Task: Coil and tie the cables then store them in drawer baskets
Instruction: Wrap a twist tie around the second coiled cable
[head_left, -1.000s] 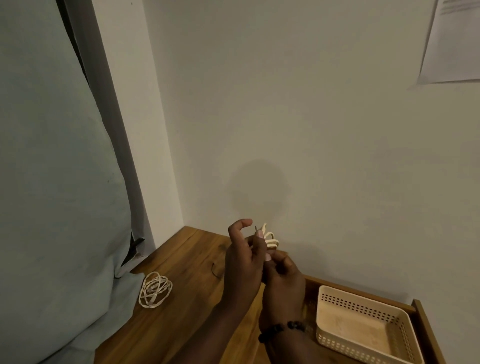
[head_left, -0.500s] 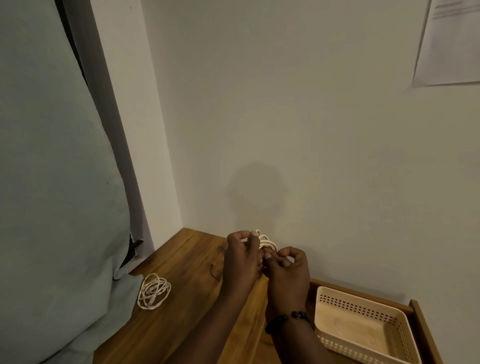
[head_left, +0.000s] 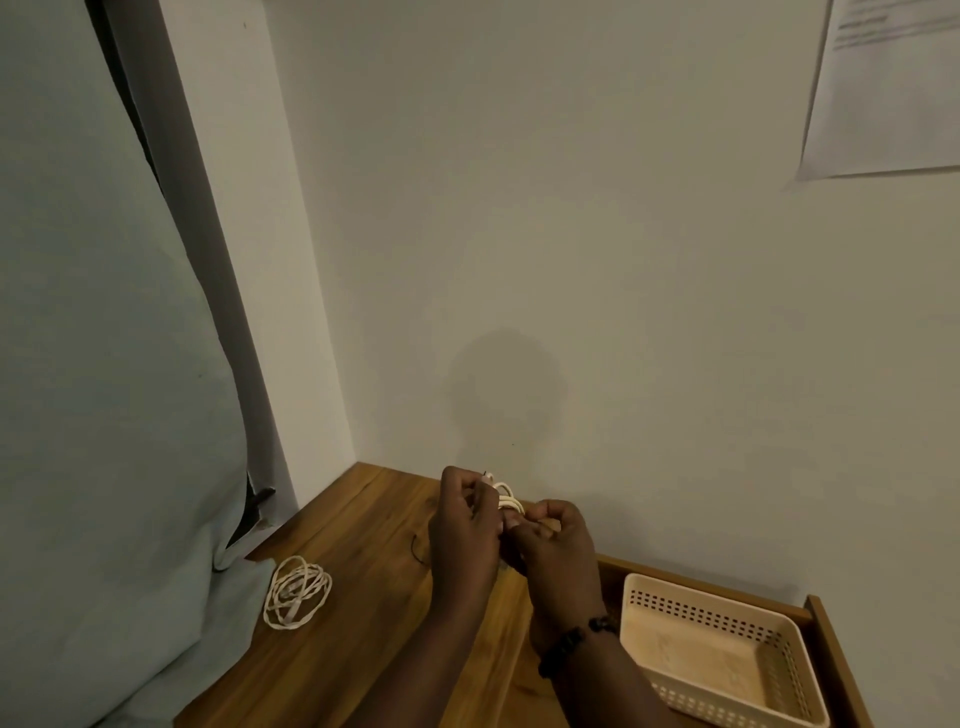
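Observation:
A small coil of white cable (head_left: 506, 496) is held up above the wooden table top (head_left: 363, 519), near the wall. My left hand (head_left: 462, 530) grips it with curled fingers from the left. My right hand (head_left: 558, 540), with a dark bead bracelet on its wrist, pinches the coil from the right. Most of the coil is hidden behind my fingers. A second white cable (head_left: 296, 592) lies loosely coiled on the table at the left. A cream perforated basket (head_left: 722, 608) sits in the open drawer at the right, with nothing visible inside.
A pale cloth (head_left: 104, 415) hangs over the left side and drapes onto the table's left edge. A small dark tie (head_left: 418, 548) lies on the wood by my left wrist. The wooden drawer rim (head_left: 831, 639) frames the basket. A sheet of paper (head_left: 883, 88) hangs on the wall.
My left hand's raised index finger has curled down onto the coil. Both hands have closed together round the coil and dropped slightly.

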